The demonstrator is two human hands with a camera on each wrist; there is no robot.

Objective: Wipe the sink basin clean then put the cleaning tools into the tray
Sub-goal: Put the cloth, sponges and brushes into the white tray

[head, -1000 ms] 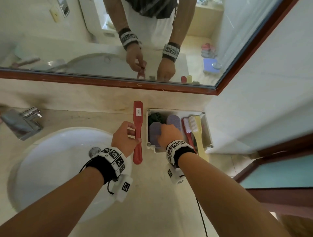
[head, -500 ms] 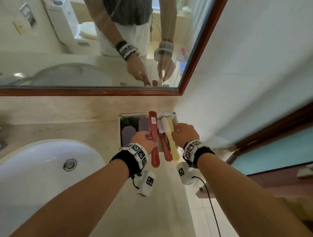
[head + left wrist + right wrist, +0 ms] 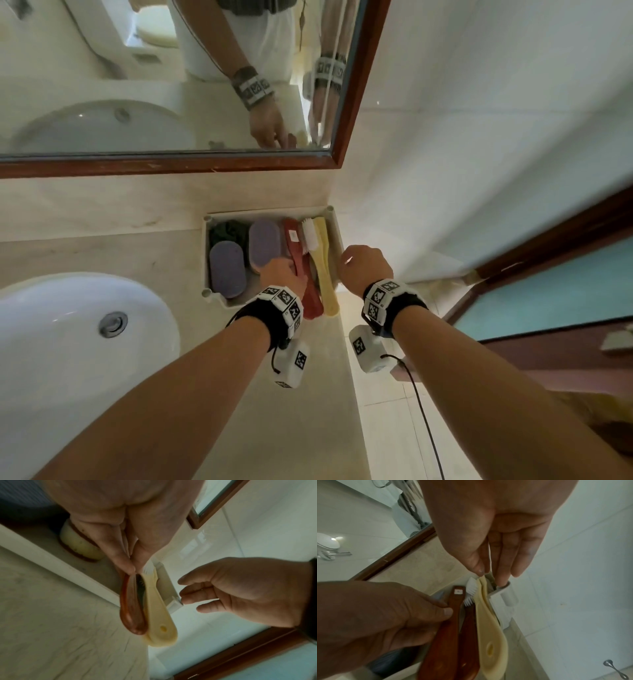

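Observation:
The white tray (image 3: 206, 257) stands against the back wall and holds two purple sponges (image 3: 227, 269), a green scourer (image 3: 227, 228) and the brushes. My left hand (image 3: 282, 272) grips the long red brush (image 3: 292, 240) by its handle, thumb on its side (image 3: 448, 611). That brush lies in the tray beside a second red-handled brush (image 3: 467, 642) with white bristles and a yellow brush (image 3: 322, 260). All three handles stick out over the tray's front rim. My right hand (image 3: 363, 265) hovers at the tray's right edge, fingers straight (image 3: 505, 561), its thumb at the yellow brush's head. The white sink basin (image 3: 68, 342) is at the left.
A wood-framed mirror (image 3: 137, 85) hangs above the counter. The beige counter (image 3: 308, 394) ends just right of the tray, next to a white tiled wall (image 3: 479, 171). A dark door frame (image 3: 548, 246) stands to the right, with tiled floor below.
My left hand carried the red brush from the counter left of the tray into it, beside the other brushes. My right hand moved from over the sponges to the tray's right edge.

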